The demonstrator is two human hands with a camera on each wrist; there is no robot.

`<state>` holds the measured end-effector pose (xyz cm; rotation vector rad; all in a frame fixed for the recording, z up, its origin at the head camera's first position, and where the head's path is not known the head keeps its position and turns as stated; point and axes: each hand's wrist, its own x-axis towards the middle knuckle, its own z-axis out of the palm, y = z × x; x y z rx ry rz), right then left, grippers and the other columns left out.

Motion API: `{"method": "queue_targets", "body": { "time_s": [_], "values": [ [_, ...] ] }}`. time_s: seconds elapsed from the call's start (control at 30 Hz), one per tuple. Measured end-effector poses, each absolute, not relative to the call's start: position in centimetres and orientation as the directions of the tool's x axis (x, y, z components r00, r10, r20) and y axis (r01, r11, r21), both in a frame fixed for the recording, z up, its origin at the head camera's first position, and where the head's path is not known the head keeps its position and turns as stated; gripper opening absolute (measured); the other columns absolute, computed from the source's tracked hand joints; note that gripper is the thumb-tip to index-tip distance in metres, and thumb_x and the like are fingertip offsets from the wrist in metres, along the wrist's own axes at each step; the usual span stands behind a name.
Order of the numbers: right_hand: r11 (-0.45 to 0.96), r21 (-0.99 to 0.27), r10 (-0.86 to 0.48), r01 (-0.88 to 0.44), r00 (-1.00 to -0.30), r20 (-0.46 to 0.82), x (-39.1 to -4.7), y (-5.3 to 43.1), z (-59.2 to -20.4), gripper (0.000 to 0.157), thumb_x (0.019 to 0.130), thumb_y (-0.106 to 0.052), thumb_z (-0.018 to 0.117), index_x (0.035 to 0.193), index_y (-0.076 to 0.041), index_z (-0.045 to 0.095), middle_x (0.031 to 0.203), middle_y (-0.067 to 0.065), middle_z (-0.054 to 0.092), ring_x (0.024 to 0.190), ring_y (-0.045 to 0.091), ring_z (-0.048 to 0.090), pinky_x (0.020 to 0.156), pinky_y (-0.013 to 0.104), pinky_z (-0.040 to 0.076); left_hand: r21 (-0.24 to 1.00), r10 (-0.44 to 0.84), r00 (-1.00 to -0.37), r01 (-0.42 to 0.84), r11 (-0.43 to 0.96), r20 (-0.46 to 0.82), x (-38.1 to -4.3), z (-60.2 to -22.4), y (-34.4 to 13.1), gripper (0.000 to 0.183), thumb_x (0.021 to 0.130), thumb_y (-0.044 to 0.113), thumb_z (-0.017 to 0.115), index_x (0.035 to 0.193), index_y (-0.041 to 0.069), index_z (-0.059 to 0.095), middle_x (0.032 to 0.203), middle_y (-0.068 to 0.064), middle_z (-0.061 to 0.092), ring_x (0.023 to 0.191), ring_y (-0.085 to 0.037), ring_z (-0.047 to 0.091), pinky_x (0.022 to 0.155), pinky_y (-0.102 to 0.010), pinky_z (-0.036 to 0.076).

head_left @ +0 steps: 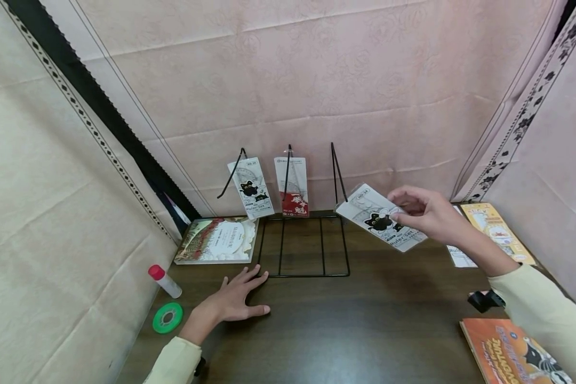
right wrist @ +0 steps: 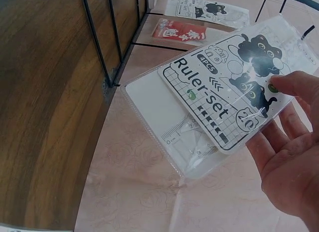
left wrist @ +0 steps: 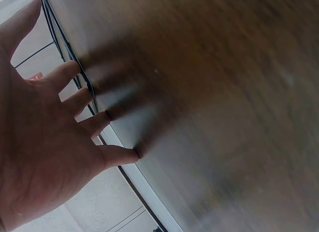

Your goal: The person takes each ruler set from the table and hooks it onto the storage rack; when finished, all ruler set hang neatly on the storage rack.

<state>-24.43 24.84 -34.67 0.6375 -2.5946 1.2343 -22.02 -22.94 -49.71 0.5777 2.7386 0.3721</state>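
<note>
Head view shows the right hand (head_left: 424, 213) pinching a ruler set (head_left: 381, 218) in the air at the far right, just beside the wire rack (head_left: 302, 246); it is a clear packet with a white card, black cats and "Ruler-set" printed. Left hand (head_left: 237, 298) lies flat, fingers spread, on the table (head_left: 355, 325)

Two ruler packs (head_left: 251, 188) (head_left: 292, 186) are hung on the wire rack (head_left: 303, 246). A glue stick (head_left: 165, 281) and green tape roll (head_left: 167, 318) are seen far left on the worktop (head_left: 355, 325) — an orange book (head_left: 509, 354) lies near right.
</note>
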Motion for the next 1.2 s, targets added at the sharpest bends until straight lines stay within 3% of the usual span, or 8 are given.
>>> {"method": "queue_targets", "body": {
  "time_s": [0.67,0.83,1.07,1.2],
  "values": [
    [0.463,-0.780,-0.239,-0.421,-0.907,0.348,-28.6,24.2,-36.1,0.034,0.087,-0.021,0.072,0.118,-0.017,0.061,0.108,0.008,0.069,0.094,0.006,0.067,0.080,0.017,0.054,0.327,0.434,-0.863,0.345,0.880,-0.259,-21.9,-49.6,-23.0,0.084,0.081,0.074,0.053,0.152,0.038,0.024,0.164,0.003,0.012,0.151,-0.032,0.008,0.107,-0.077,0.008],
    [0.430,-0.796,-0.225,-0.425,-0.905,0.362,-29.2,23.4,-36.0,0.034,0.087,-0.013,0.071,0.120,-0.012,0.061,0.111,0.014,0.068,0.094,0.008,0.068,0.078,0.018,0.054,0.326,0.435,-0.862,0.346,0.880,-0.259,-21.9,-49.7,-23.0,0.084,0.082,0.073,0.053,0.152,0.038,0.024,0.164,0.003,0.012,0.151,-0.032,0.008,0.107,-0.077,0.008],
    [0.459,-0.791,-0.178,-0.404,-0.915,0.363,-28.8,21.7,-34.4,0.035,0.087,-0.005,0.069,0.120,-0.003,0.059,0.115,0.017,0.066,0.102,0.024,0.065,0.080,0.016,0.051,0.316,0.441,-0.863,0.358,0.878,-0.247,-22.0,-49.9,-23.2,0.086,0.080,0.076,0.052,0.152,0.038,0.024,0.164,0.004,0.011,0.151,-0.032,0.009,0.107,-0.077,0.009],
    [0.449,-0.800,-0.155,-0.399,-0.916,0.370,-30.5,21.8,-35.9,0.037,0.087,-0.011,0.071,0.122,-0.008,0.059,0.115,0.015,0.067,0.100,0.016,0.064,0.081,0.015,0.050,0.315,0.441,-0.864,0.360,0.878,-0.244,-22.0,-49.9,-23.1,0.086,0.080,0.075,0.052,0.152,0.038,0.024,0.164,0.004,0.011,0.151,-0.032,0.009,0.107,-0.076,0.009]
  ]
}}
